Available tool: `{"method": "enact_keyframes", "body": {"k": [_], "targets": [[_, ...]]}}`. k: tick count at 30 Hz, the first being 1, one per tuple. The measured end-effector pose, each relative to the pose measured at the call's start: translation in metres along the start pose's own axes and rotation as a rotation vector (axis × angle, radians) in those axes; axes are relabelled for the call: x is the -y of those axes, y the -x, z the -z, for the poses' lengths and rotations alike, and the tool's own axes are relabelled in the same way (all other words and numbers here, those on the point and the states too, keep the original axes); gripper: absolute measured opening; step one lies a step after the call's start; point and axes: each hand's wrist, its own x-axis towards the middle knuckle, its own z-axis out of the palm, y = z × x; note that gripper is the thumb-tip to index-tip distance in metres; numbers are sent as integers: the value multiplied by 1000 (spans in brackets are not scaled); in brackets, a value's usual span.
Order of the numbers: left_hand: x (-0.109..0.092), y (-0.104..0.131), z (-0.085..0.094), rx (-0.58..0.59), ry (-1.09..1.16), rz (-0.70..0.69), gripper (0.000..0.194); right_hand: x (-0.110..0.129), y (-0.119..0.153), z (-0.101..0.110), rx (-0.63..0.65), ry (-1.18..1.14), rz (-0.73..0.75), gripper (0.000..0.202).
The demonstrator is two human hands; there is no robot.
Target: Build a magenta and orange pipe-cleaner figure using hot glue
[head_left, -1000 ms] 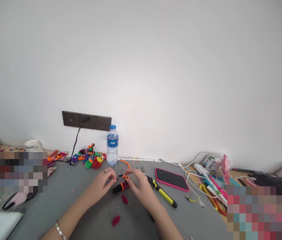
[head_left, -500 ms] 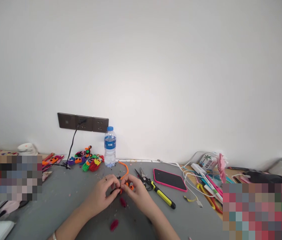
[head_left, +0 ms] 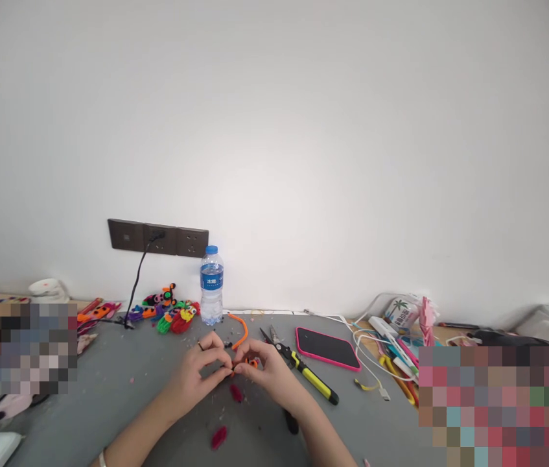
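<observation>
My left hand and my right hand meet over the grey table, thumb and fingers of each closed in a pinch. Between them is a small orange and black fuzzy pipe-cleaner piece, mostly hidden by the fingers. Just behind the hands a longer orange pipe cleaner curves over the tabletop. Two dark pink fuzzy tufts lie in front of the hands. Close to my right hand rest shears with a yellow and black handle and blades open; a black handle shows beside my right forearm.
A water bottle stands by the wall, next to a pile of colourful pipe-cleaner figures. A pink-cased phone lies right of the shears. White cables and assorted tools fill the right side. A black cord hangs from the wall sockets.
The view has shifted slightly, moving the scene a little left. My left fingers have spread apart a bit behind the pinch. More of the black handle shows beside my right forearm.
</observation>
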Motion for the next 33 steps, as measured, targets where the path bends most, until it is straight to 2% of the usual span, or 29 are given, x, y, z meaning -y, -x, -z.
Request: {"method": "enact_keyframes", "body": {"k": [3,5,7,9,11,13,16,19,23,26,29,33], "targets": [[-1,1,-2,-27,-49,15,14,3,2,13,23,122,-14,11],[0,1,-3,-71,-113,36,14,1,6,25,-65,329,-74,13],[3,1,-4,-106,-169,47,14,-6,11,35,-237,604,-217,14],[7,1,-5,-131,-203,53,14,-13,17,40,-361,868,-423,20],[10,1,-5,-150,-218,61,13,-18,22,40,-368,1025,-619,33],[11,1,-6,-149,-224,76,11,-19,25,36,-313,1079,-725,48],[10,2,-7,-135,-221,90,11,-15,25,29,-243,1070,-763,61],[9,3,-8,-131,-213,82,11,-12,22,29,-213,1019,-775,55],[10,2,-6,-168,-230,82,11,-5,23,39,-262,872,-726,36],[10,1,-4,-192,-246,125,11,2,28,50,-251,734,-687,26],[10,0,-2,-201,-237,167,10,3,33,60,-244,643,-663,28],[12,0,-2,-214,-209,176,10,-4,30,67,-352,430,-562,30]]}}
